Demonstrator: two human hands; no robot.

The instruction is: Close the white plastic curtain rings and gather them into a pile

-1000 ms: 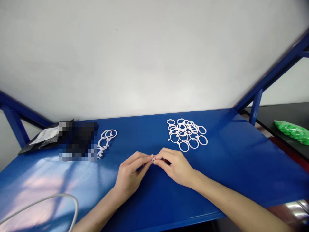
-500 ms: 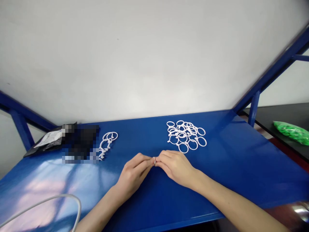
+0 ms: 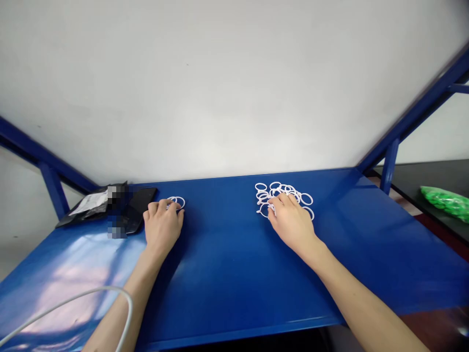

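My left hand (image 3: 163, 226) lies over the small group of white rings (image 3: 179, 200) on the left of the blue table, its fingers apart and bent downward. The hand covers most of that group. On the right, my right hand (image 3: 292, 221) reaches into the larger pile of white rings (image 3: 306, 198), which have small knob-like ends. Its thumb and fingers close in on a ring at the front of the pile; the fingertips are partly hidden.
Black plastic packages (image 3: 90, 204), one with a white label, lie beyond my left hand. A white cable (image 3: 91, 290) loops across the front left. Blue frame bars (image 3: 390, 164) rise at the sides. A green-filled bag (image 3: 445, 201) rests on a dark surface at right.
My hands have parted from their pinch in the middle. The left moved left onto the small group; the right moved up and right onto the larger pile. The view shifted slightly.
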